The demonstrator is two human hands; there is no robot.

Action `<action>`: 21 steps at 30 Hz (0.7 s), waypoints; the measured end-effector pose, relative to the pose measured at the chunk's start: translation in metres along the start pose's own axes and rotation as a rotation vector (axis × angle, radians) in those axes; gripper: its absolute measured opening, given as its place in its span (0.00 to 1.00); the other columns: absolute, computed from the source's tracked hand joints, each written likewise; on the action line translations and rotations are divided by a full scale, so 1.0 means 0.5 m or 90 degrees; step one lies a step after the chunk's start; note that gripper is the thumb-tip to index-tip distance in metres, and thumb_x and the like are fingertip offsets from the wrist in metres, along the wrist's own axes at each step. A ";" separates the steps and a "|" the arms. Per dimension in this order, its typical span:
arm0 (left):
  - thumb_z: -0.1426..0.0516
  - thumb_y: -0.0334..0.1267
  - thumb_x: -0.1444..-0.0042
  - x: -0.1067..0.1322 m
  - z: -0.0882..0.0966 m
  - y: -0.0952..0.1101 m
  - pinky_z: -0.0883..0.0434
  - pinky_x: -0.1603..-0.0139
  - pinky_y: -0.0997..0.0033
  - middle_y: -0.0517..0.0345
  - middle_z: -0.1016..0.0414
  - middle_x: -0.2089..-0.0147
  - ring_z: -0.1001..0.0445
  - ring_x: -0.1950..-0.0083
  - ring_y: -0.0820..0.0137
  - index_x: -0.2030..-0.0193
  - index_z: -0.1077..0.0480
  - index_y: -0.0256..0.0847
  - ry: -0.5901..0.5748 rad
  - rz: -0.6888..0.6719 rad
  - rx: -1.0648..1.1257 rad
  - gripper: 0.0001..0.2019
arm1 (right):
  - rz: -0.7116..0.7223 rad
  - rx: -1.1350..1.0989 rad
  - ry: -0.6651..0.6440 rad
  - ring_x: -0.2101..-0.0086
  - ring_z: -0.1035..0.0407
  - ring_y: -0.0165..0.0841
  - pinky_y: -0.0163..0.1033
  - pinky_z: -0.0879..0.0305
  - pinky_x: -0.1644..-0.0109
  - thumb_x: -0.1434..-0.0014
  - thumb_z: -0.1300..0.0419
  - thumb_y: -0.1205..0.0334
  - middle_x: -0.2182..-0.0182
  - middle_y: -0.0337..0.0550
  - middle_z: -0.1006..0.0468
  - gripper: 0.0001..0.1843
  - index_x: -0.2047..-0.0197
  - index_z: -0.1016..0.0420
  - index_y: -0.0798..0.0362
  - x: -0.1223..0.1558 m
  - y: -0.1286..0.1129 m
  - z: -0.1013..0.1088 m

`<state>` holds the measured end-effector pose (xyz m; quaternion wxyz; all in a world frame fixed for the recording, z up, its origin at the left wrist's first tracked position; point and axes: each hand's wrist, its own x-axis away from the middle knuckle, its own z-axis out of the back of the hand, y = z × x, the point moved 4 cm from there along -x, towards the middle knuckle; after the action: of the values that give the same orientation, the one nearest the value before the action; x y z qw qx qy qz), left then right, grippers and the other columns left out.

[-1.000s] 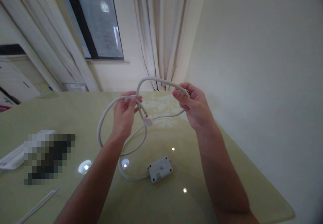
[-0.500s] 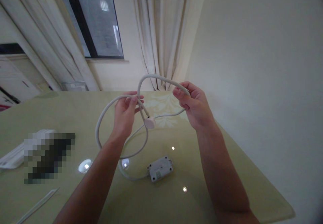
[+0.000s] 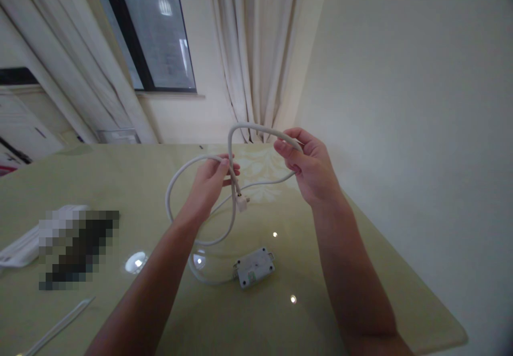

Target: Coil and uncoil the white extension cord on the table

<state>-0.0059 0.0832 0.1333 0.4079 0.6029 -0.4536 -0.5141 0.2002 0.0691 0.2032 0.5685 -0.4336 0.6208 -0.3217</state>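
The right hand (image 3: 306, 166) pinches a white power cord (image 3: 258, 127); the left hand (image 3: 210, 185) grips its loop above the table (image 3: 224, 324). The plug (image 3: 242, 202) dangles between them. Nearer lies a white rectangular block (image 3: 258, 264), cord at its left end, its greenish label (image 3: 251, 277) illegible. Far left, a window (image 3: 160, 30).

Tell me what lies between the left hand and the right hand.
In the head view, the white cable arches from the left hand to the right hand; another stretch runs lower, and the plug hangs nearer the left hand.
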 end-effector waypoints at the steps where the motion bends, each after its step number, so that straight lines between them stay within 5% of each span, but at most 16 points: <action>1: 0.39 0.52 0.41 0.002 -0.002 0.001 0.22 0.61 0.62 0.48 0.22 0.59 0.22 0.59 0.63 0.51 0.27 0.38 -0.006 0.004 -0.009 0.20 | 0.003 -0.003 -0.002 0.76 0.42 0.24 0.33 0.50 0.76 0.54 0.24 0.49 0.75 0.33 0.31 0.21 0.64 0.27 0.49 0.000 0.000 0.000; 7: 0.43 0.52 0.39 0.019 -0.012 0.006 0.28 0.68 0.69 0.54 0.27 0.66 0.29 0.69 0.70 0.51 0.27 0.37 -0.109 0.086 -0.045 0.20 | 0.034 0.004 0.016 0.75 0.40 0.23 0.32 0.48 0.76 0.52 0.24 0.49 0.73 0.33 0.30 0.22 0.62 0.27 0.49 -0.002 -0.003 0.003; 11: 0.51 0.57 0.35 0.039 -0.008 0.010 0.34 0.71 0.70 0.59 0.31 0.72 0.35 0.73 0.72 0.59 0.29 0.38 -0.256 0.115 -0.261 0.23 | 0.095 0.021 0.078 0.74 0.39 0.23 0.31 0.44 0.74 0.51 0.25 0.52 0.72 0.33 0.30 0.22 0.57 0.28 0.49 -0.008 -0.004 0.014; 15: 0.55 0.55 0.32 0.052 -0.005 0.044 0.36 0.69 0.68 0.58 0.32 0.73 0.36 0.72 0.70 0.70 0.33 0.41 -0.329 0.004 -0.518 0.24 | 0.145 0.065 0.133 0.71 0.37 0.25 0.31 0.39 0.71 0.48 0.28 0.54 0.71 0.34 0.31 0.21 0.54 0.29 0.49 -0.014 0.001 0.028; 21: 0.54 0.49 0.33 0.073 -0.003 0.121 0.33 0.63 0.69 0.56 0.25 0.68 0.28 0.65 0.66 0.67 0.26 0.41 -0.277 -0.101 -0.603 0.22 | 0.220 0.166 0.197 0.69 0.36 0.25 0.31 0.36 0.68 0.43 0.33 0.55 0.66 0.36 0.32 0.19 0.51 0.31 0.48 -0.023 0.014 0.049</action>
<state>-0.0098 0.0323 0.1823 0.4921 0.2646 -0.1989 -0.8052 0.2229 0.0847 0.1984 0.5643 -0.1897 0.7184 -0.3598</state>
